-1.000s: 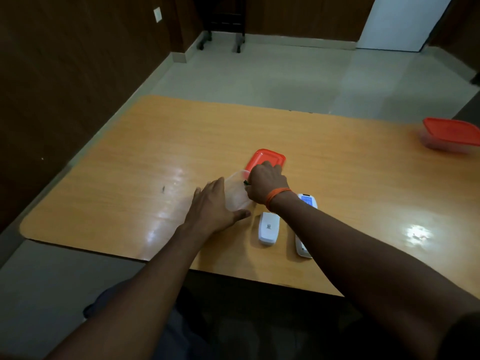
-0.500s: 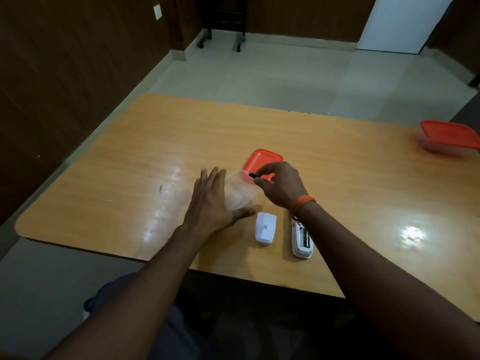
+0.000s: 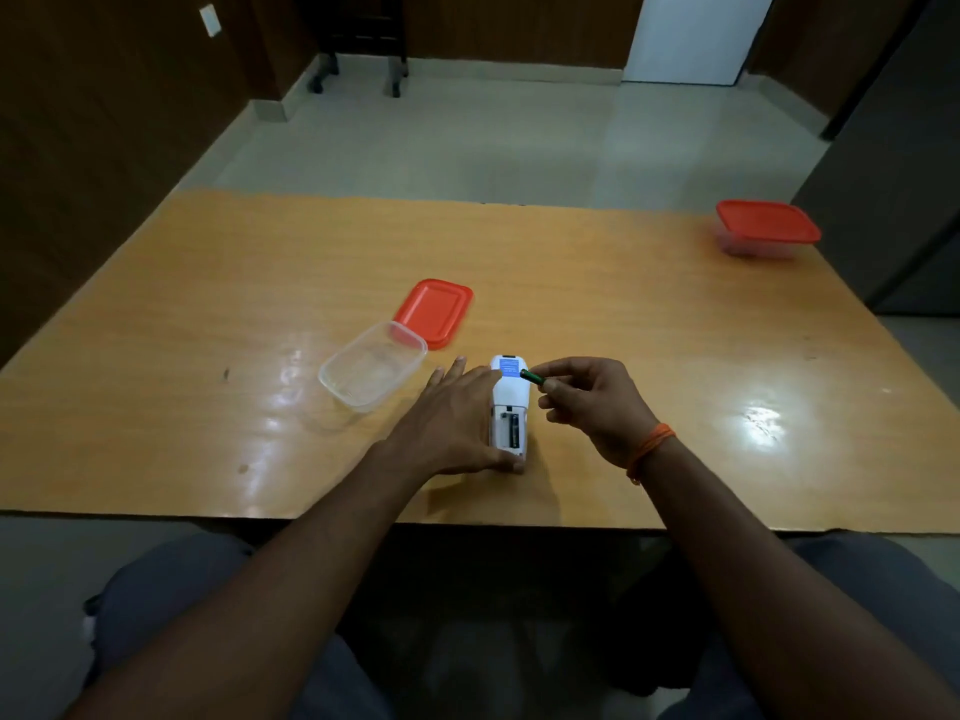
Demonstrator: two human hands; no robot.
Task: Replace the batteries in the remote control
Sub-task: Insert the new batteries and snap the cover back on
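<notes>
A white remote control (image 3: 511,394) lies face down on the wooden table (image 3: 208,304), its battery compartment uncovered at the near end. One dark battery (image 3: 514,430) sits in the right slot. My left hand (image 3: 447,423) lies flat against the remote's left side, fingers straight, thumb touching its near end. My right hand (image 3: 592,402) pinches a small green battery (image 3: 531,377) between thumb and fingertips just above the remote's far half. The compartment cover is hidden from view.
A clear plastic container (image 3: 332,379) stands left of the remote, nothing visible inside, and its red lid (image 3: 434,311) lies just behind it. A second container with a red lid on it (image 3: 763,231) sits at the table's far right. The table's near edge runs close to my body.
My left hand left the clear container and came to rest against the remote. My right hand carried the green battery from the container over to above the remote.
</notes>
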